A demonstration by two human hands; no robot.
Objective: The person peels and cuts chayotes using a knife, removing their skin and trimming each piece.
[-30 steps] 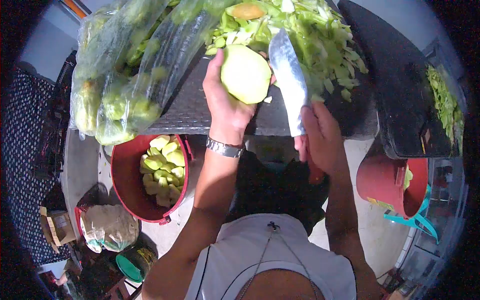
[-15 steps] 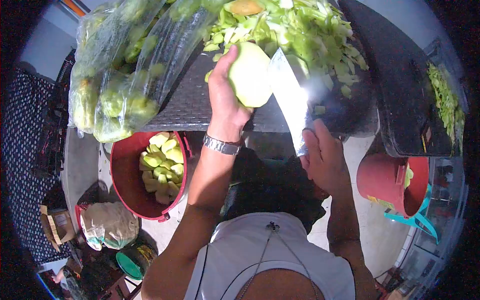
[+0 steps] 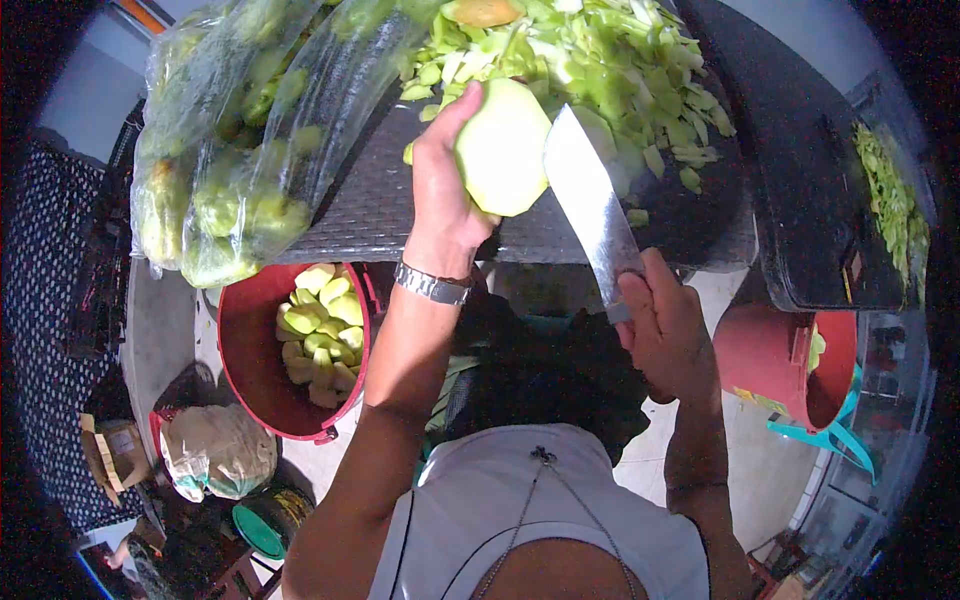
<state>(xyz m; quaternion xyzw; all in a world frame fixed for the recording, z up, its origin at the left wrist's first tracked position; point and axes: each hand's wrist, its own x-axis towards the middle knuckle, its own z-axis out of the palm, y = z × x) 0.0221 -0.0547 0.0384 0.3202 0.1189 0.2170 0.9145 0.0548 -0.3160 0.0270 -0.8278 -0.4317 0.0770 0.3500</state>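
My left hand (image 3: 440, 190) is wrapped round the left side of a peeled pale-green fruit (image 3: 500, 150), thumb up along its edge, above the dark woven tabletop (image 3: 360, 225). My right hand (image 3: 665, 330) grips the handle of a wide-bladed knife (image 3: 592, 200). The blade points up and left, its edge close beside the fruit's right side; whether they touch, I cannot tell. Behind the fruit lies a heap of green peelings (image 3: 590, 60), with an orange-tinged piece (image 3: 482, 12) at its back.
A clear plastic bag (image 3: 230, 150) of green fruit lies at the table's left. Below it stands a red bucket (image 3: 240, 350) with peeled pieces (image 3: 325, 320). Another red bucket (image 3: 760, 350) is at the right by a teal stool (image 3: 840, 440). A stuffed sack (image 3: 220, 450) sits lower left.
The knife and my right hand have shifted right and slightly down, widening the space between blade and fruit. My left hand with the fruit has moved a little left.
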